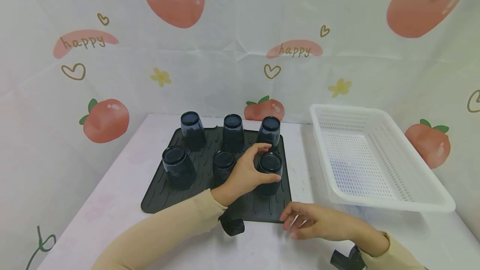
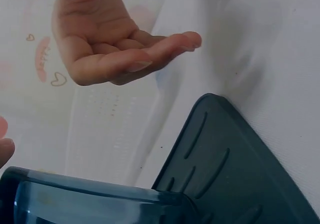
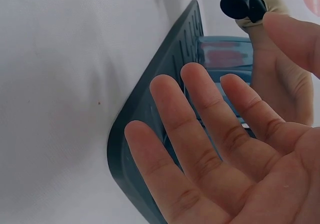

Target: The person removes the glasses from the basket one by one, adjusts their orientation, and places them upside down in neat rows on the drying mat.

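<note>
Upside-down dark blue glasses stand in two rows on a black ribbed drying mat (image 1: pixel 202 197). My left hand (image 1: pixel 245 174) curves round the front right glass (image 1: pixel 271 163), its thumb across the near side and its fingers behind. In the left wrist view this glass (image 2: pixel 90 199) lies along the lower edge, a fingertip (image 2: pixel 5 151) close by its end. My right hand (image 1: pixel 318 221) hovers by the mat's front right corner, holding nothing. Its fingers (image 3: pixel 175 107) are spread and loosely bent in the right wrist view.
Directly behind the front right glass stands another glass (image 1: pixel 270 128). More glasses stand to the left, among them the front left glass (image 1: pixel 179 168) and the front middle glass (image 1: pixel 223 166). A white perforated basket (image 1: pixel 326 170) sits right of the mat. A printed cloth (image 1: pixel 232 78) hangs behind.
</note>
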A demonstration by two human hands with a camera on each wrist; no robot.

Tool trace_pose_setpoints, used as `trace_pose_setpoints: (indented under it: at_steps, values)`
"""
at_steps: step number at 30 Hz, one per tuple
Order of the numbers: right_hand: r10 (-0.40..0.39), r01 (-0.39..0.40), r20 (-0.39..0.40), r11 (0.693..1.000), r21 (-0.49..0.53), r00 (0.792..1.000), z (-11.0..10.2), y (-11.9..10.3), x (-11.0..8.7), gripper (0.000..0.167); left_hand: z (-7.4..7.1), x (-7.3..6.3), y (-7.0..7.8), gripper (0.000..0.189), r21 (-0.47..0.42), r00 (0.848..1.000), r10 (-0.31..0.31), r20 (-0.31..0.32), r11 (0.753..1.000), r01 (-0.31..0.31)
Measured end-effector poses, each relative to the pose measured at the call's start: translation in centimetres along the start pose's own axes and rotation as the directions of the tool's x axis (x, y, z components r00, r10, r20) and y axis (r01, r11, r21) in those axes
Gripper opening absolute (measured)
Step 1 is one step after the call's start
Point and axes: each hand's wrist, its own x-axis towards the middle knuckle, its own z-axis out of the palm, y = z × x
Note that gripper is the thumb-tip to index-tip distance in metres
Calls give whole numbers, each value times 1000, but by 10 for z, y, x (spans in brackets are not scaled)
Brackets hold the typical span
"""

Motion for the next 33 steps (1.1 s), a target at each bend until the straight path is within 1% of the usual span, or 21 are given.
trace_pose_setpoints:
  at_steps: [5,10,15,18,23,26,33]
  values:
    - [-12,12,1,1000,-7,1000,0,0,0,31,-4,-1,6,80,21,1000,8,3,1000,-8]
    - [-10,10,-3,1000,5,1000,1,-1,-1,31,-9,-3,15,78,16,999,31,15,999,-31]
    - [-6,6,-15,1000,7,1000,1,-2,-2,31,-17,-6,25,68,9,998,62,34,998,-62]
    - [-20,20,-21,1000,1,1000,0,-4,-2,30,-23,-7,29,61,34,996,84,30,996,-85]
    - [-64,63,-42,997,-43,997,-2,-10,-3,27,-33,-10,36,54,52,991,135,20,989,-136]
    - [-79,75,-67,995,-68,995,-4,-14,-3,25,-40,-12,40,52,62,988,152,12,986,-153]
    - [-56,40,-127,991,-127,990,-9,-26,-4,23,-55,-15,48,40,90,987,159,9,983,-159]
